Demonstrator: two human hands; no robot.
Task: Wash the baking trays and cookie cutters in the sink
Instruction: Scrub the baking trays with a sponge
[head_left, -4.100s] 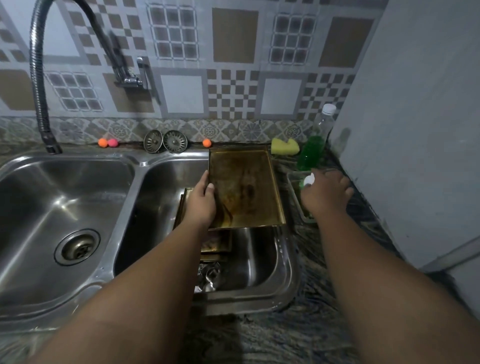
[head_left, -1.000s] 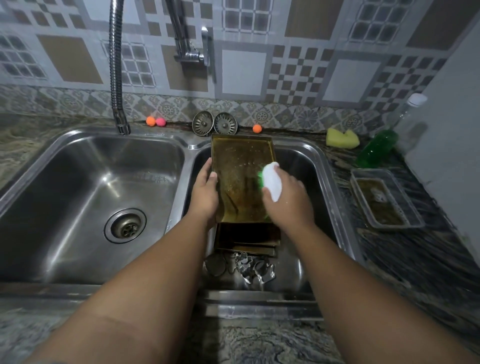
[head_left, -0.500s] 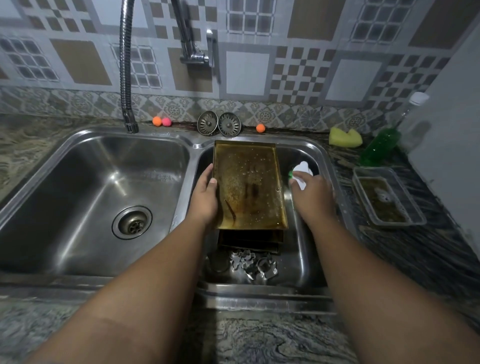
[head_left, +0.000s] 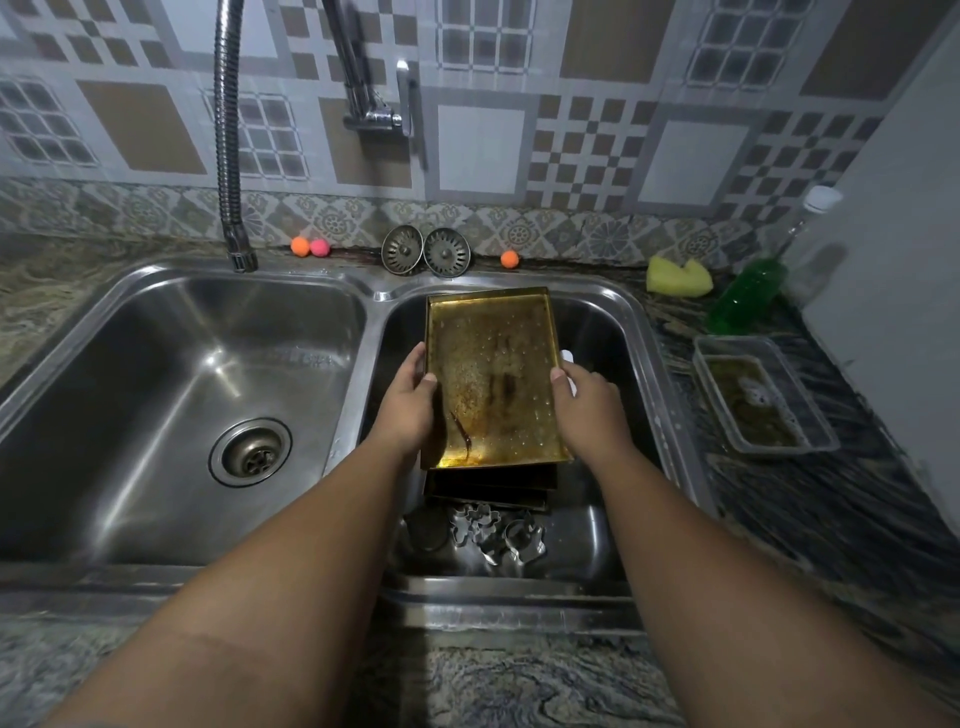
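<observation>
A greasy golden baking tray (head_left: 493, 374) is held above the right sink basin (head_left: 628, 322). My left hand (head_left: 408, 405) grips its left edge, thumb on the inside. My right hand (head_left: 589, 402) holds the right edge, and a white scrub sponge (head_left: 567, 357) peeks out behind its fingers. Beneath the tray lie more dark trays (head_left: 488, 488). Several metal cookie cutters (head_left: 498, 535) rest on the basin floor near the front.
The left basin (head_left: 156, 395) holds nothing but its drain. A flexible faucet (head_left: 228, 156) hangs over it. Right counter: a yellow sponge (head_left: 678, 278), a green soap bottle (head_left: 748, 296) and a clear container of murky liquid (head_left: 761, 400). Two sink strainers (head_left: 426, 252) lean on the backsplash.
My right hand has moved off the tray's surface to its right edge and now holds that edge, with the sponge behind the fingers. The left hand keeps its grip.
</observation>
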